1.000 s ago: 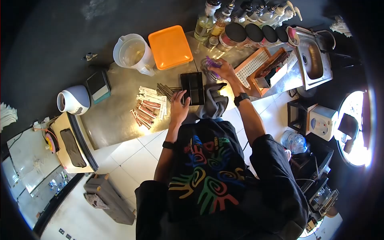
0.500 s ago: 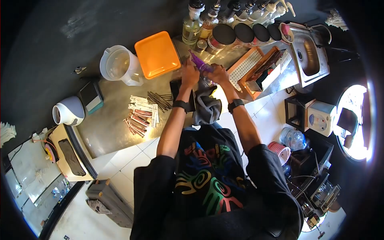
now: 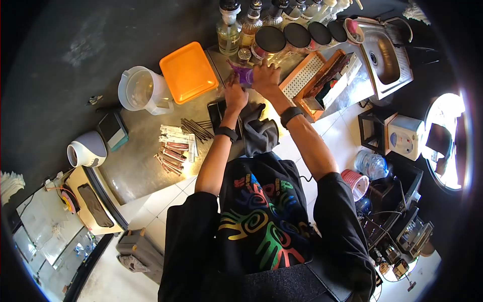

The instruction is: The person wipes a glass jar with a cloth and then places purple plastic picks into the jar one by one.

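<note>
Holding the purple tube [image 3: 244,75] just past your knuckles, you have both hands crowded on it at the far side of the counter [image 3: 146,151]. Your right hand [image 3: 265,79] is clenched round its nearer, thicker end, with the wrist bent inward. Your left hand [image 3: 235,96] sits just below and to the left of the tube with its fingertips up against it. You cannot tell from this view whether those fingers pinch it or only steady it.

Mind the tube's long axis. It runs on a slant from your right palm away and to the left, and the thin tip pokes out beyond your left fingertips. The right hand therefore has the body of it, and the left hand is the nearer one to the free tip. Any work on that tip looks like it falls to the left hand, while the right hand gives the anchor.

Around the hands:
- The orange tray [image 3: 188,72] lies just left of your left hand, near the tube's tip but apart from it.
- A black tray [image 3: 217,111] lies under your left wrist.
- A grey cloth [image 3: 260,132] is bunched between your forearms, towards your body.
- The jars [image 3: 270,39] with dark lids stand just beyond your right hand.
- The wooden rack [image 3: 322,83] lies off to the right of your right hand.
</note>
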{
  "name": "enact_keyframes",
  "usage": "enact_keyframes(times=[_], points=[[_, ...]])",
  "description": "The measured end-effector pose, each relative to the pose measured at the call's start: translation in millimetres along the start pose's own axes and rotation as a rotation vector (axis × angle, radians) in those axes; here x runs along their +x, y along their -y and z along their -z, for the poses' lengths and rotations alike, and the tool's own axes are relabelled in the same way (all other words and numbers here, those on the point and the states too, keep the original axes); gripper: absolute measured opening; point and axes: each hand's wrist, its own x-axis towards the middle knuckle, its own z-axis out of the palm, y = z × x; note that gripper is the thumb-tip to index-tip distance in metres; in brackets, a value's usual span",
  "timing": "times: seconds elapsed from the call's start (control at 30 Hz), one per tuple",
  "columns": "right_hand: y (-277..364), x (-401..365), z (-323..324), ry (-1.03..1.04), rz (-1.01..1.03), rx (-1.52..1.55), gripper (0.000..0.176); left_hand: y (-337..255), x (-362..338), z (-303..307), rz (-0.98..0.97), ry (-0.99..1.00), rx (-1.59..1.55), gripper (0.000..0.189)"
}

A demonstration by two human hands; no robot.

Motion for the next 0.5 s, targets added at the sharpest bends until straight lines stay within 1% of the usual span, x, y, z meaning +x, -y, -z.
enact_keyframes(times=[0.03, 0.07, 0.13, 0.17, 0.23, 0.27, 0.33, 0.37, 0.43, 0.5], points=[[-1, -2, 3, -0.015, 0.007, -0.034, 0.035, 0, -2, -2, -0.037, -0.015, 0.043, 0.057], [-2, -4, 6, -0.017, 0.007, -0.036, 0.035, 1, -3, -5, -0.037, -0.017, 0.041, 0.057], [-8, -7, 8, -0.046, 0.011, -0.026, 0.033, -7, -8, 0, 0.022, 0.118, 0.105, 0.059], [-9, -9, 8, -0.047, 0.012, -0.029, 0.033, -11, -11, 3, 0.023, 0.115, 0.103, 0.059], [-13, -9, 9, -0.081, -0.052, 0.069, 0.032, -18, -11, 10, 0.049, 0.241, 0.194, 0.063], [-16, -9, 9, -0.083, -0.051, 0.066, 0.032, -22, -11, 13, 0.049, 0.238, 0.191, 0.063], [-20, -7, 7, -0.109, -0.074, 0.069, 0.061, -24, -10, 15, 0.077, 0.291, 0.226, 0.065], [-22, -7, 4, -0.11, -0.074, 0.068, 0.061, -25, -10, 16, 0.078, 0.29, 0.225, 0.065], [-25, -9, 4, -0.121, -0.068, 0.186, 0.039, -23, -8, 14, 0.089, 0.298, 0.209, 0.064], [-27, -11, 4, -0.117, -0.06, 0.203, 0.04, -18, -7, 10, 0.078, 0.263, 0.206, 0.066]])
